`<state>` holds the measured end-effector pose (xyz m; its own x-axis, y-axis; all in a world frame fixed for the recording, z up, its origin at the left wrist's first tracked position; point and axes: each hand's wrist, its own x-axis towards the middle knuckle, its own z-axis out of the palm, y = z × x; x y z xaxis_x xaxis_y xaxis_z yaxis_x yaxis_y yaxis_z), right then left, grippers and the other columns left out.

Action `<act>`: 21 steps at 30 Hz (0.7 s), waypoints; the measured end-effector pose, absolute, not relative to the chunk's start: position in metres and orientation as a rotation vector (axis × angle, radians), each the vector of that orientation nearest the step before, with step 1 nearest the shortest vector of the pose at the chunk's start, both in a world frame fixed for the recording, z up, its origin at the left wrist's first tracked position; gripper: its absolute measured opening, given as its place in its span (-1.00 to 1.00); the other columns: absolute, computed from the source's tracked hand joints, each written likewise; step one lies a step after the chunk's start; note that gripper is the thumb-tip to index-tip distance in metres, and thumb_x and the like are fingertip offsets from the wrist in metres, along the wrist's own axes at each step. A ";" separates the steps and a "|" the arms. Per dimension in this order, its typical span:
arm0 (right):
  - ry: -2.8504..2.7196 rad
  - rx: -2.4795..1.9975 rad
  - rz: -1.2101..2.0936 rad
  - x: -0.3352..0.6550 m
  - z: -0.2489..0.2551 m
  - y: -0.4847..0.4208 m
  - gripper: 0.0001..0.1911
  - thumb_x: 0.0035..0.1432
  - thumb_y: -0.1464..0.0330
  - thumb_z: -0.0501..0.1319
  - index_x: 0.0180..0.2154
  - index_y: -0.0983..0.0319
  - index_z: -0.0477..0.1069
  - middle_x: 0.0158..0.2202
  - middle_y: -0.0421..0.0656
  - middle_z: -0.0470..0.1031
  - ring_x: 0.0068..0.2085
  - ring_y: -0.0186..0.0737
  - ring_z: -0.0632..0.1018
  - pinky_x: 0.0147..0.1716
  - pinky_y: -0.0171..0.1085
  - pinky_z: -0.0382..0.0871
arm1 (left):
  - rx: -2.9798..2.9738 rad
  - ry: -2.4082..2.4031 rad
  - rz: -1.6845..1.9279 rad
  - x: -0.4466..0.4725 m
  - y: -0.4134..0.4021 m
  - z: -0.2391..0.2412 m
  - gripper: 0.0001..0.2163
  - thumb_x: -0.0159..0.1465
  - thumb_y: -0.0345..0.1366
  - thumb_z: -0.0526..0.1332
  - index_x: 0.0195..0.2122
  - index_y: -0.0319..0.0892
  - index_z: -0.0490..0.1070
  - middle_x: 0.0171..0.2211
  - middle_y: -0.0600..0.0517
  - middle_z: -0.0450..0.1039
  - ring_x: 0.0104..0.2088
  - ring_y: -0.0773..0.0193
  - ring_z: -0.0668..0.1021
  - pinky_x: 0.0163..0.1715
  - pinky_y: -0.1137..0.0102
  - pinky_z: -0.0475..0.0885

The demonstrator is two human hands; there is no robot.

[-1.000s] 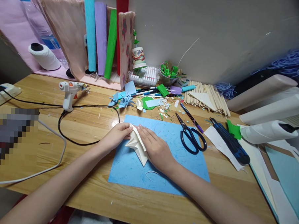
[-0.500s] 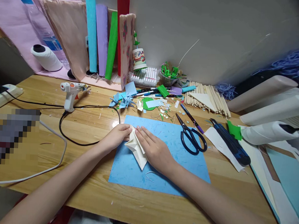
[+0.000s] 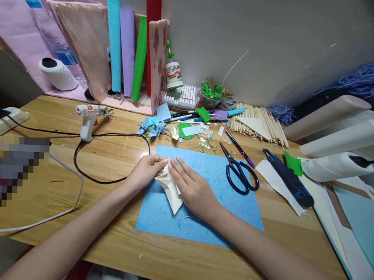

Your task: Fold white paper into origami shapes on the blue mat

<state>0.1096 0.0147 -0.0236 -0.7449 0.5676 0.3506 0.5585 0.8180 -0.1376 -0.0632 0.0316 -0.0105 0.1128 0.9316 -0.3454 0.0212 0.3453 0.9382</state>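
A cream sheet of folded paper [image 3: 173,196] with several creases and pointed corners lies over the blue sheet [image 3: 201,235]. My left hand [image 3: 148,169] pinches its far tip between thumb and fingers. Flat on the paper's right side rests my right hand [image 3: 194,185], its fingers stretched out and pointing to that same tip; part of the paper is hidden under it. Black-handled scissors [image 3: 239,173] lie on the blue sheet to the right of my right hand. A thin white thread [image 3: 188,221] curls on the sheet near my right wrist.
A white glue gun [image 3: 88,121] stands at the left with its black cord looping near my left arm. To the right lie a utility knife [image 3: 289,179], a pen [image 3: 240,148] and a thread spool [image 3: 331,166]. Paper scraps, markers [image 3: 184,95] and wooden sticks [image 3: 262,124] are at the back.
My left thumb has shifted slightly right along the paper's tip. The paper has turned a little, its near point moving left and down. My right hand stays on it.
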 end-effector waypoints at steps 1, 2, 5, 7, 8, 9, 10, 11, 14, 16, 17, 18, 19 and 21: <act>-2.620 -0.854 0.031 0.109 -0.024 0.014 -0.54 0.18 0.58 -0.12 0.14 0.43 0.09 0.18 0.04 0.12 0.22 -0.12 0.08 0.08 -0.11 0.25 | 1.012 1.277 0.874 -0.063 0.031 -0.011 -0.66 -0.09 -0.05 0.28 -0.56 -0.27 0.33 -0.67 0.16 0.21 -0.63 0.45 0.25 -0.60 0.53 0.15; -2.618 -0.862 0.025 0.109 -0.024 0.014 -0.54 0.18 0.58 -0.11 0.14 0.43 0.09 0.17 0.04 0.13 0.22 -0.11 0.08 0.08 -0.10 0.24 | 1.026 1.280 0.881 -0.063 0.031 -0.011 -0.66 -0.07 -0.05 0.27 -0.57 -0.27 0.33 -0.68 0.16 0.20 -0.63 0.45 0.25 -0.61 0.53 0.14; -2.624 -0.885 0.001 0.109 -0.025 0.013 -0.53 0.18 0.58 -0.11 0.13 0.42 0.10 0.17 0.04 0.13 0.22 -0.09 0.09 0.09 -0.08 0.21 | 1.076 1.296 0.899 -0.062 0.030 -0.012 -0.69 -0.03 -0.08 0.25 -0.58 -0.28 0.34 -0.68 0.15 0.20 -0.62 0.44 0.24 -0.60 0.53 0.13; -2.630 -0.890 -0.011 0.108 -0.025 0.013 -0.53 0.17 0.58 -0.11 0.13 0.44 0.10 0.17 0.05 0.14 0.21 -0.08 0.10 0.09 -0.08 0.19 | 1.103 1.315 0.909 -0.061 0.029 -0.012 -0.71 -0.02 -0.11 0.24 -0.56 -0.28 0.36 -0.65 0.14 0.24 -0.60 0.43 0.27 -0.58 0.52 0.16; -2.631 -0.891 -0.013 0.108 -0.025 0.013 -0.53 0.16 0.59 -0.11 0.13 0.45 0.11 0.16 0.05 0.15 0.21 -0.08 0.10 0.09 -0.08 0.19 | 1.115 1.322 0.913 -0.060 0.029 -0.012 -0.72 -0.01 -0.12 0.24 -0.56 -0.28 0.37 -0.64 0.13 0.26 -0.59 0.42 0.28 -0.57 0.51 0.17; -2.631 -0.891 -0.011 0.108 -0.025 0.013 -0.52 0.15 0.59 -0.11 0.13 0.45 0.11 0.16 0.06 0.15 0.21 -0.08 0.11 0.09 -0.08 0.19 | 1.124 1.328 0.918 -0.060 0.029 -0.013 -0.73 -0.01 -0.13 0.23 -0.55 -0.28 0.37 -0.63 0.12 0.27 -0.58 0.41 0.29 -0.56 0.51 0.18; -2.629 -0.891 -0.006 0.108 -0.024 0.013 -0.52 0.14 0.60 -0.11 0.13 0.44 0.11 0.16 0.06 0.16 0.21 -0.09 0.11 0.09 -0.09 0.19 | 1.129 1.330 0.920 -0.060 0.029 -0.013 -0.74 0.00 -0.13 0.23 -0.54 -0.28 0.38 -0.62 0.11 0.29 -0.58 0.40 0.30 -0.55 0.50 0.19; -2.626 -0.889 0.004 0.108 -0.024 0.012 -0.51 0.13 0.61 -0.11 0.13 0.44 0.11 0.15 0.06 0.17 0.21 -0.11 0.11 0.09 -0.09 0.19 | 1.131 1.332 0.920 -0.060 0.028 -0.014 -0.74 0.01 -0.13 0.22 -0.54 -0.28 0.38 -0.62 0.11 0.30 -0.57 0.39 0.31 -0.54 0.50 0.20; -2.621 -0.874 0.074 0.108 -0.021 0.011 -0.48 0.08 0.59 -0.05 0.12 0.43 0.13 0.15 0.06 0.18 0.22 -0.11 0.08 0.09 -0.08 0.17 | 1.138 1.338 0.924 -0.059 0.028 -0.015 -0.74 0.02 -0.13 0.21 -0.51 -0.28 0.39 -0.60 0.10 0.32 -0.56 0.39 0.33 -0.54 0.50 0.20; -2.591 -0.877 0.186 0.110 -0.019 0.012 -0.47 0.07 0.51 0.02 0.12 0.41 0.13 0.15 0.06 0.17 0.22 -0.07 0.07 0.09 -0.06 0.15 | 1.137 1.340 0.919 -0.060 0.027 -0.015 -0.74 0.02 -0.13 0.21 -0.51 -0.28 0.39 -0.61 0.09 0.33 -0.57 0.39 0.34 -0.56 0.51 0.19; -2.555 -0.876 0.273 0.111 -0.018 0.013 -0.48 0.08 0.44 0.04 0.11 0.39 0.15 0.15 0.04 0.18 0.21 -0.06 0.09 0.08 -0.04 0.15 | 1.132 1.337 0.912 -0.060 0.027 -0.015 -0.74 0.02 -0.13 0.21 -0.50 -0.28 0.39 -0.61 0.09 0.33 -0.58 0.39 0.34 -0.57 0.51 0.18; -2.497 -0.867 0.381 0.112 -0.018 0.014 -0.50 0.10 0.36 0.04 0.10 0.35 0.17 0.13 0.02 0.20 0.18 -0.05 0.13 0.07 -0.03 0.15 | 1.128 1.330 0.902 -0.059 0.027 -0.014 -0.74 0.02 -0.13 0.21 -0.50 -0.28 0.39 -0.61 0.09 0.34 -0.59 0.39 0.34 -0.59 0.52 0.18; -2.412 -0.862 0.503 0.114 -0.018 0.017 -0.54 0.14 0.29 0.01 0.07 0.30 0.21 0.10 -0.01 0.25 0.15 -0.06 0.19 0.05 -0.02 0.17 | 1.129 1.320 0.887 -0.059 0.026 -0.012 -0.74 0.02 -0.13 0.21 -0.49 -0.28 0.39 -0.61 0.09 0.34 -0.59 0.39 0.34 -0.60 0.52 0.17; -2.177 -0.863 0.775 0.116 -0.018 0.023 -0.59 0.24 0.25 -0.16 -0.02 0.23 0.30 -0.01 -0.06 0.36 0.04 -0.14 0.32 -0.01 -0.06 0.24 | 1.162 1.281 0.845 -0.058 0.025 -0.008 -0.75 0.05 -0.13 0.20 -0.48 -0.27 0.39 -0.62 0.10 0.33 -0.60 0.39 0.33 -0.61 0.52 0.15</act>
<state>0.1163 0.0229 -0.0183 -0.5629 0.7459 0.3559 0.3533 0.6065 -0.7123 -0.0581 0.0250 -0.0084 0.1439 0.9528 -0.2673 0.1293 0.2497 0.9596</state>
